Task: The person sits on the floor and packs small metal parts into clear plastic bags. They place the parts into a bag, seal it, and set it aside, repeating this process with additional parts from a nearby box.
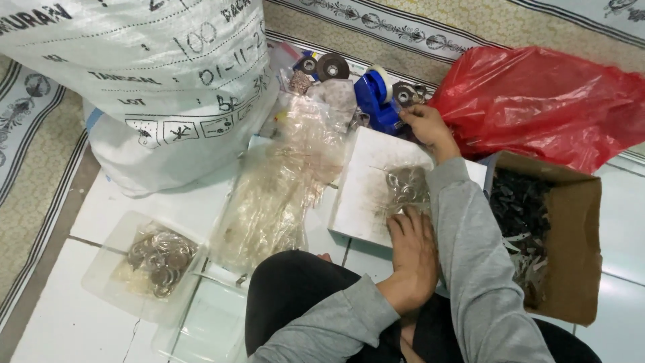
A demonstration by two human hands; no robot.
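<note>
My left hand [410, 259] lies fingers-down on the near edge of a small clear bag of metal rings [405, 185], pinning it to a white board [366, 195] on the floor. My right hand [426, 129] reaches past the board's far edge, its curled fingers on the front end of a blue tape dispenser [376, 97]. Whether any tape is pinched between the fingers cannot be made out. Both arms wear grey sleeves.
A big white woven sack [148, 81] stands at the left and a red plastic bag [544, 101] at the right. Nearby are a cardboard box of black parts [578, 249], a clear tub of metal rings [158, 259], a heap of clear bags [282, 188] and round discs [332, 67].
</note>
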